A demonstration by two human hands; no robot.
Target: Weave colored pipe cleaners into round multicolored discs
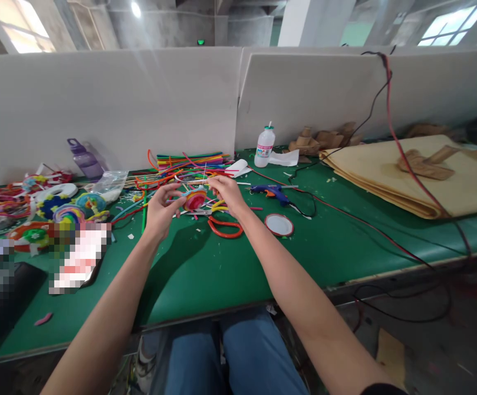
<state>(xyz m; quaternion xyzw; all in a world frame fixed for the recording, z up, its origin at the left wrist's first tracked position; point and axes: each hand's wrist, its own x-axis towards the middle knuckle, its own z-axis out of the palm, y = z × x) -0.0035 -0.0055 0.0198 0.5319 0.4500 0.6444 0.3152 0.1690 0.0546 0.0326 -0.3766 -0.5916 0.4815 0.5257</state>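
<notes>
- Your forearms (118, 291) are overhanging the table (205, 274).
- Purple bottle (88, 164) is hiding its contents.
- Left hand (162, 209) is pinching the multicoloured disc (194, 201) midair.
- Right hand (228, 193) is sitting beside it, grip unclear.
- White bottle (264, 149) is holding a straw (270, 124).

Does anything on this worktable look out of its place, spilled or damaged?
Nothing looks spilled or damaged. Slightly untidy: a white scrap lies loose beside the left hand, a pink piece lies alone near the worktable's front edge, and a red cable hangs over the white partition and past the tan sheets.
</notes>
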